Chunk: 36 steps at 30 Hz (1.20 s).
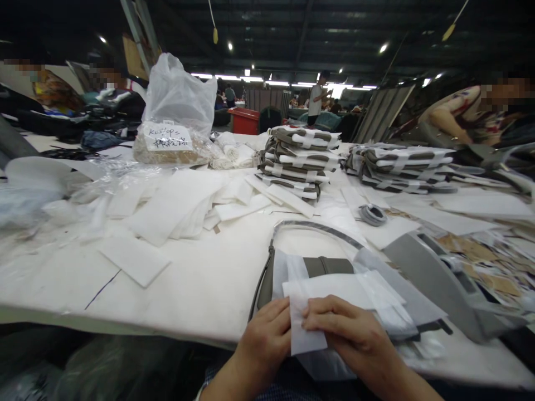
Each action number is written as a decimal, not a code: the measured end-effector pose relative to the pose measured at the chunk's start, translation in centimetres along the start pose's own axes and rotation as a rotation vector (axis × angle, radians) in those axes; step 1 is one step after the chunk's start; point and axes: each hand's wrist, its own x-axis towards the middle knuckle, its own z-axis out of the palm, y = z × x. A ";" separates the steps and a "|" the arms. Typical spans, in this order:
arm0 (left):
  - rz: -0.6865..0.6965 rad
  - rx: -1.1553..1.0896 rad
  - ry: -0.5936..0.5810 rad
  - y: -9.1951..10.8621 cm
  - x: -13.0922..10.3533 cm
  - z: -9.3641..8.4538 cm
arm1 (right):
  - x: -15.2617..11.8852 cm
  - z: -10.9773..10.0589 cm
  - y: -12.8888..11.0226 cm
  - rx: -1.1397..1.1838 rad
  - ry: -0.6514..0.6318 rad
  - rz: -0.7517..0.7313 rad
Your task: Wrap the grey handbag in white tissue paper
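Note:
My left hand point(266, 340) and my right hand point(349, 334) meet at the table's near edge. Both pinch a thin white wrapping sheet point(307, 320) that lies over a grey handbag point(326, 267). The bag's curved grey strap point(311, 227) arches away from me on the white table point(196, 278). More white sheets are tucked around the bag to the right of my hands.
Loose white sheets point(175, 209) cover the table's middle. Two stacks of striped wrapped bags point(298, 161) point(397, 167) stand behind. A clear plastic bag with a label point(175, 117) sits back left. A grey tape dispenser point(443, 278) lies at right. Other people work around the edges.

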 end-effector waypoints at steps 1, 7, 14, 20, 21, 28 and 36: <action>-0.005 -0.009 -0.007 0.0 -0.1 0.0 | -0.4 0.2 -0.1 -0.009 0.007 -0.017; -0.081 -0.034 -0.060 0.0 -0.7 0.0 | -2.2 0.9 0.0 0.011 0.077 -0.073; -0.205 -0.035 0.014 0.1 -1.7 0.5 | -3.2 2.0 0.8 -0.205 0.054 -0.255; -0.105 -0.033 -0.026 0.1 -1.1 -0.1 | -5.8 1.8 -0.1 -0.275 0.120 -0.183; -0.107 -0.049 -0.042 0.0 -1.0 -0.2 | -6.7 1.8 -0.1 -0.298 0.159 -0.124; -0.173 -0.107 -0.134 -0.5 -0.9 0.1 | -10.8 6.1 1.6 -0.742 0.183 0.025; -0.152 -0.099 -0.120 -0.5 -0.3 -0.2 | -10.2 7.5 0.0 -0.316 0.368 0.249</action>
